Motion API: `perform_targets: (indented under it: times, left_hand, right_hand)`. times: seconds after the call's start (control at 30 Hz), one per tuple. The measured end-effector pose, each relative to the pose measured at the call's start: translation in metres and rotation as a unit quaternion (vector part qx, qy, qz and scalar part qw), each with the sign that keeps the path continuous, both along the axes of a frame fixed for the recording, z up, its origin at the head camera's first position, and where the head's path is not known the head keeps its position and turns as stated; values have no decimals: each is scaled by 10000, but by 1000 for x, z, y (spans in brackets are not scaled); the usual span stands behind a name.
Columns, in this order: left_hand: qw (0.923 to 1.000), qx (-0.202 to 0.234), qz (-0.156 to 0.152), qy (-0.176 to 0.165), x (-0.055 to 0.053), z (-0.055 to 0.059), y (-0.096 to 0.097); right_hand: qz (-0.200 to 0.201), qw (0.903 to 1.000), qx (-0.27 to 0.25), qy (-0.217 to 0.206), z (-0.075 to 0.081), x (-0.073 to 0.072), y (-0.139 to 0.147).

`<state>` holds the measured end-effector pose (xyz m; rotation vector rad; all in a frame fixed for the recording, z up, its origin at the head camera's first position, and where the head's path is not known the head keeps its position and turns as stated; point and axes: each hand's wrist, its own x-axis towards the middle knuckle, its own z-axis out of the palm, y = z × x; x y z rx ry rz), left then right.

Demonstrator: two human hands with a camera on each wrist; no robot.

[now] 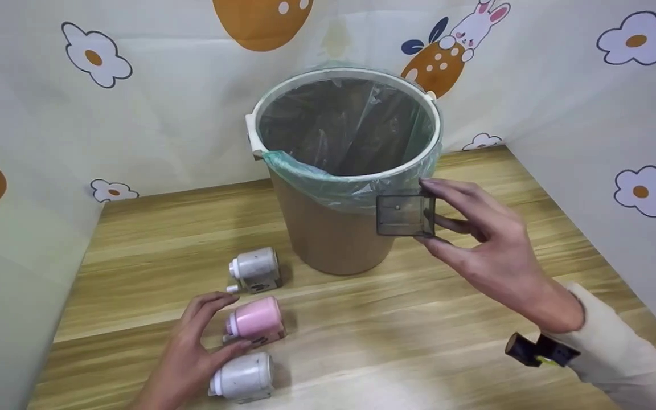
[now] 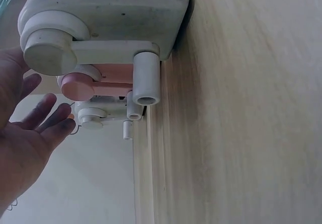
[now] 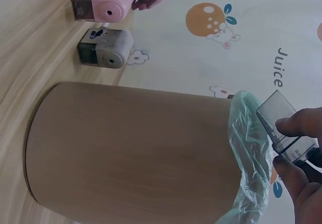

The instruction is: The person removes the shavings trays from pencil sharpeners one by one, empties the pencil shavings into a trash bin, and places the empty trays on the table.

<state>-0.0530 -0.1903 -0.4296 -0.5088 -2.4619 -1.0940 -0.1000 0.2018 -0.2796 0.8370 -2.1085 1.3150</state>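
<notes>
My right hand pinches a small clear grey plastic shavings drawer between thumb and fingers, in front of the bin's right side. The right wrist view shows the drawer close to the bin's bag-covered rim. Lower left, my left hand spreads thumb and fingers around the crank side of a pink pencil sharpener. Its fingers hold nothing in the left wrist view. A greyish-white sharpener lies beyond the pink one, and another white sharpener is nearer, beside my thumb.
A brown waste bin with a white rim and green bag stands at the back of the wooden table. Printed fabric walls enclose the back and sides. A dark device sits at my right wrist.
</notes>
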Motion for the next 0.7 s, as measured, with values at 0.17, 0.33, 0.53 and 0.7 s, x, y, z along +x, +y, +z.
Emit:
perform_targets:
  times: [0.17, 0.33, 0.53, 0.7]
  left_hand:
    - [9999, -50, 70, -103, -2, 0, 1]
    - [9992, -189, 224, -275, -1, 2, 1]
    - [9987, -197, 235, -409, -3, 3, 0]
    - [9968, -64, 255, -759, -4, 3, 0]
  right_hand:
    - [-11, 9996, 12, -269, -7, 3, 2]
    - [19, 9988, -49, -497, -14, 8, 1]
    - [156, 9962, -329, -796, -27, 11, -6]
    - [246, 9937, -511, -965, -36, 13, -10]
